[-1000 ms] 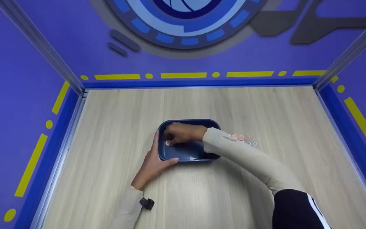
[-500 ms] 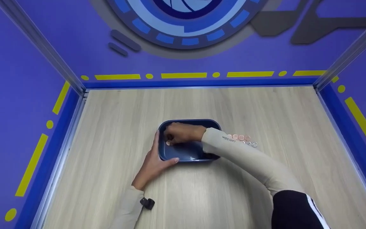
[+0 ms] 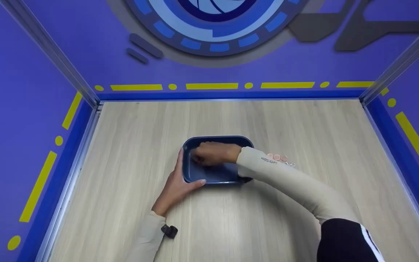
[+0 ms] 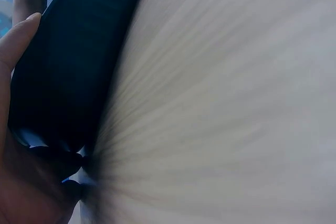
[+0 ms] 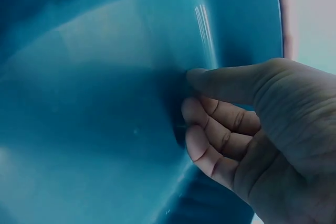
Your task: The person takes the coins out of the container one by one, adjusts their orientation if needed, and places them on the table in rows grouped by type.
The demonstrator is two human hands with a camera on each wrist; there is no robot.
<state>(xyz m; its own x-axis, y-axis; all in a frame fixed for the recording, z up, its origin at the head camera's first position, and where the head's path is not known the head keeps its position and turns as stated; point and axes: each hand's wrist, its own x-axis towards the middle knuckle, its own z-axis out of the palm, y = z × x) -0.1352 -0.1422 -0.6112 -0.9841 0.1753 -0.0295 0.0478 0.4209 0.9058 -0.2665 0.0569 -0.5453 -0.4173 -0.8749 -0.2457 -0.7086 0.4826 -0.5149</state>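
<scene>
A dark blue plastic tray (image 3: pixel 216 178) with rounded corners sits on the wooden table. My left hand (image 3: pixel 176 187) grips its near left corner, thumb along the front rim and fingers down the left side. The left wrist view has the thumb (image 4: pixel 23 35) against the tray's dark wall. Inside the tray, near its left end, is my right hand (image 3: pixel 215 153), blurred in the head view. In the right wrist view its fingers curl toward the thumb (image 5: pixel 220 83), pinching a coin mostly hidden by the fingertips; only a thin glint shows there.
To the right of the tray, copper-coloured coins (image 3: pixel 277 157) lie in a row, with silver coins (image 3: pixel 292 165) in front. The right sleeve (image 3: pixel 293 182) passes close by and partly covers them. Blue panels (image 3: pixel 209 72) enclose the table at the back and sides.
The coin seen at my right fingertips on the tray floor no longer shows in the head view. My right hand has shifted slightly right. My left hand keeps its hold on the tray.
</scene>
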